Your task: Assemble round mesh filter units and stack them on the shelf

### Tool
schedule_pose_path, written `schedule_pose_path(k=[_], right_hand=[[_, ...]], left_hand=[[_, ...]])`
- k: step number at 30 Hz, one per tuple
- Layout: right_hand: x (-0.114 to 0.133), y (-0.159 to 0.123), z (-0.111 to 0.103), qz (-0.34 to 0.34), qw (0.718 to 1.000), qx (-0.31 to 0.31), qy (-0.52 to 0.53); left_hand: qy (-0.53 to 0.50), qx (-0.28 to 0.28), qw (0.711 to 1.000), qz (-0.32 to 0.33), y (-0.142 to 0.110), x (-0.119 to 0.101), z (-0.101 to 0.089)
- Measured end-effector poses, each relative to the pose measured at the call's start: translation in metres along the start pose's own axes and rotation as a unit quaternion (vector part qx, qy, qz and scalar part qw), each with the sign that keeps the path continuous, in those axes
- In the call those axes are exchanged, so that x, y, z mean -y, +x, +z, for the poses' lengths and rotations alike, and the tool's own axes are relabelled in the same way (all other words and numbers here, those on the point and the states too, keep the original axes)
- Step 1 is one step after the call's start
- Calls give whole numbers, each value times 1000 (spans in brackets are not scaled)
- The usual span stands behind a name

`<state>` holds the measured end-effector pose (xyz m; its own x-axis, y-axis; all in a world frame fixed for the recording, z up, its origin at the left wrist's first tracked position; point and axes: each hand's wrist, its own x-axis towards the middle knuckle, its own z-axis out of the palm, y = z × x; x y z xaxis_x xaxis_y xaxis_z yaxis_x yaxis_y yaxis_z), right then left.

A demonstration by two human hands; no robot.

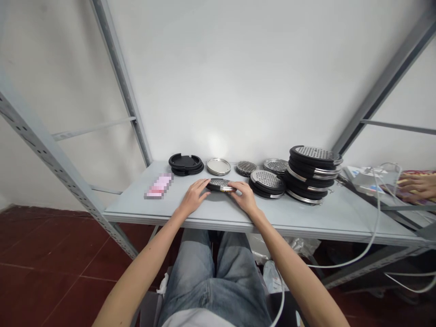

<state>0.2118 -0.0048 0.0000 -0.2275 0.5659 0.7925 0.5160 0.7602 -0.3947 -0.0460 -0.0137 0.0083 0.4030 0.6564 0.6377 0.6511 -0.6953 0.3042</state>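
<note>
**Both hands on one perforated disc, finished stacks to the right**

Head view. We see only this one view, looking down over the grey shelf (306, 218). The left hand (194, 197) and the right hand (244, 196) close in from either side on a round perforated disc (220, 184) lying flat on the shelf, just ahead of us at twelve o'clock. The fingers of each hand curl over the disc's rim, so both hands hold it between them; we cannot tell whether they are pressing or merely steadying it.

From the disc, at eleven o'clock lie black rings (185, 163) in a low pile, and at twelve o'clock a shiny metal pan (218, 166). At one o'clock sits a loose mesh piece (245, 168) with another metal tray (275, 165) beyond it. At three o'clock a short stack of assembled discs (267, 183) touches a tall stack (313, 175) of the same.

We judge the work well under way: two stacks look assembled, while the loose rings, pan and mesh pieces look not yet put together. A blurred pink patch (158, 185) lies at nine o'clock. Another person's hand (417, 186) rests far right, beside cables (376, 204).
</note>
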Motion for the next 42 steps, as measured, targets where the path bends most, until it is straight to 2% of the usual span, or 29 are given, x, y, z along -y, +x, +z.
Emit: schedule_pose_path(k=[6,10,14,17,21,23,25,32,37,42], right_hand=[[10,0,1,-22,998,58,-17],[11,0,1,-30,997,70,-22],[14,1,2,-81,990,112,-41],[17,1,3,-98,988,105,-51],[22,1,0,-92,990,74,-74],[24,2,-8,-91,990,55,-88],[26,4,-21,-93,989,29,-108],[24,21,-86,-94,967,-43,-231],[1,27,-119,-83,929,-45,-357],[-25,20,-129,-90,908,4,-409]], left_hand=[[-6,20,999,27,-1,-1,-1],[-34,17,999,8,-2,1,1],[-35,28,999,-4,-2,2,1],[-12,20,1000,-9,-2,-1,0],[18,-33,999,-29,-2,-5,-1],[28,-50,998,-39,-3,-6,-1],[35,-44,998,-40,-4,-6,1],[43,-30,996,-66,-5,-3,7],[47,1,995,-88,-5,-2,8],[47,31,994,-94,-5,-3,6]])
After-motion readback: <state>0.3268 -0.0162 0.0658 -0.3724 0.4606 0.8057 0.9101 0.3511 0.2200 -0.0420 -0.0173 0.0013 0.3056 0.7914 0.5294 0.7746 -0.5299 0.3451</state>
